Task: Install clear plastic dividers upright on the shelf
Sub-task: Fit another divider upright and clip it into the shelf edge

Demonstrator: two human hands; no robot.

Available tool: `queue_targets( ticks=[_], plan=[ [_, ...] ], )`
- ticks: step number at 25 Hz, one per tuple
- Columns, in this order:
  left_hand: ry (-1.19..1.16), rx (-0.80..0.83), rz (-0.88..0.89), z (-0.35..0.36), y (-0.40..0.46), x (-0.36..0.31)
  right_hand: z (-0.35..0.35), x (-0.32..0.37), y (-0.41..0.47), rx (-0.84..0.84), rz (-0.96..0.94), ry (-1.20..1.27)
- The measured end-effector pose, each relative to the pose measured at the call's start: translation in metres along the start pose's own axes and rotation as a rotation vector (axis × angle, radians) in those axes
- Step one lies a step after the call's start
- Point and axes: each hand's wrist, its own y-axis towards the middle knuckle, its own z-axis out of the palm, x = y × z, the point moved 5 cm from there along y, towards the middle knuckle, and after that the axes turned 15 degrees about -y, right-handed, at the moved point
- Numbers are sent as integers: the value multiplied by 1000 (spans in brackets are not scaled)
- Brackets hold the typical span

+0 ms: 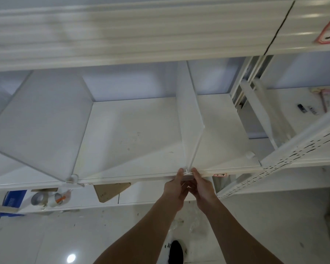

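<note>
At frame centre, left hand (174, 184) and right hand (202, 185) pinch the divider clip (187, 173) at the shelf edge (133, 178); next, likely press it home.

Shiny white floor (46, 241) with a bright light spot (71, 258), blue crate (14, 198), tape rolls (39, 198), cardboard piece (111, 191).

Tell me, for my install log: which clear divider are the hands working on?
The middle divider; both hands pinch its front clip. The left divider stands untouched.
</note>
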Motion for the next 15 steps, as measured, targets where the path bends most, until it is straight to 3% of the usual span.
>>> queue_targets(
  ticks=[6, 10, 13, 15],
  plan=[
    [63, 10, 22, 4, -2, 2, -4, 2, -4, -6, -2, -118],
    [425, -73, 112, -2, -10, -11, -16, 14, -19, -105, -29, -413],
    [938, -82, 415, 1, -26, -32, -29, 45, -38, -293, -279, -789],
    [1163, -14, 686, 17, -43, -43, -23, 67, -54, -271, -462, -897]
  ],
)
